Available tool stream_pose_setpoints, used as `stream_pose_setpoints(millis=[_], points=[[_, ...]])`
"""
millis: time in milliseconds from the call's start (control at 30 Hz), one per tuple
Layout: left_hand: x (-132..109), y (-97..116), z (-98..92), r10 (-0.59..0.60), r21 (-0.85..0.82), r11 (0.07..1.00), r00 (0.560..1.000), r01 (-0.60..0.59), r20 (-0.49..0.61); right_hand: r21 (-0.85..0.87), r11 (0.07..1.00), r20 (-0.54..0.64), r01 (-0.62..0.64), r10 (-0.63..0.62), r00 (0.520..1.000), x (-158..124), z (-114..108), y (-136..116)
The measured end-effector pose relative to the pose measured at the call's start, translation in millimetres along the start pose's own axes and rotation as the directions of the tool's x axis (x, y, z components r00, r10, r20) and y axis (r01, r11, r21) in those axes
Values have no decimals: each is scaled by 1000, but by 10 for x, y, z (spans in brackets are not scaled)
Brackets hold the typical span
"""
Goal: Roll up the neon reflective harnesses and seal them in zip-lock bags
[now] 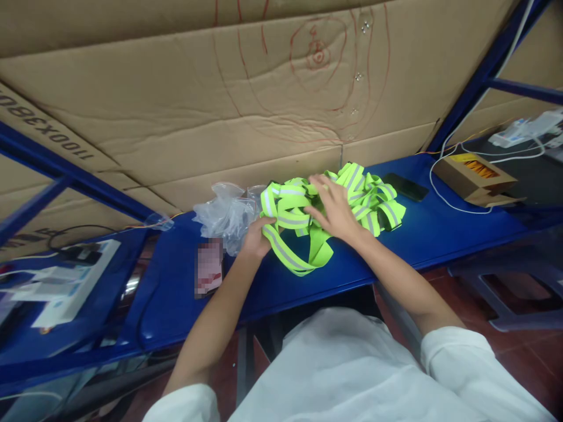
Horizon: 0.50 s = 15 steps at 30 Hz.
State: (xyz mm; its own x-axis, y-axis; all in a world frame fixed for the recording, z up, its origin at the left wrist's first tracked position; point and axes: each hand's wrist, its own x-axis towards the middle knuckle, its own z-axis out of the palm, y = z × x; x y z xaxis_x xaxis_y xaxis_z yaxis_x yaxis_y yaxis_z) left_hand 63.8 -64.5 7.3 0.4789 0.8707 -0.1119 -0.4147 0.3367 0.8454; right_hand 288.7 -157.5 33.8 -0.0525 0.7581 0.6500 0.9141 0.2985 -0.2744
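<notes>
A tangled heap of neon yellow-green reflective straps [372, 202] with grey stripes lies on the blue table [176, 305]. At the heap's left end, my left hand [259, 235] is closed round a reflective strap [285, 252], its thumb on top; part of that strap hangs in a loop toward me. My right hand [333, 206] rests over the middle of the heap with its fingers spread. What lies under its palm is hidden. Just left of the straps sits a pile of clear plastic bags [224, 214], close behind my left hand.
A blurred pinkish phone-like item [208, 268] lies left of my left forearm. Behind the heap's right end is a dark phone [405, 186]. Farther right stands an open cardboard box [475, 176] beside a white cable. A cardboard wall [176, 105] closes off the back.
</notes>
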Motion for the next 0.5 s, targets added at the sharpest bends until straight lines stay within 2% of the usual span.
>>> stream_pose_setpoints(millis=[100,267,367,500], points=[[28,-19,-31,0,-1,1000,1000,0,-25,137,980,208,146,-173,963,-47,82,-89],[70,-19,-68,-52,0,999,998,52,-41,169,970,314,173,-219,924,-96,112,-4],[30,-25,-3,-93,18,995,995,93,-22,126,974,317,189,-220,922,-109,117,52],[-71,-57,141,-135,77,988,991,134,15,109,979,234,174,-196,952,-86,95,58]])
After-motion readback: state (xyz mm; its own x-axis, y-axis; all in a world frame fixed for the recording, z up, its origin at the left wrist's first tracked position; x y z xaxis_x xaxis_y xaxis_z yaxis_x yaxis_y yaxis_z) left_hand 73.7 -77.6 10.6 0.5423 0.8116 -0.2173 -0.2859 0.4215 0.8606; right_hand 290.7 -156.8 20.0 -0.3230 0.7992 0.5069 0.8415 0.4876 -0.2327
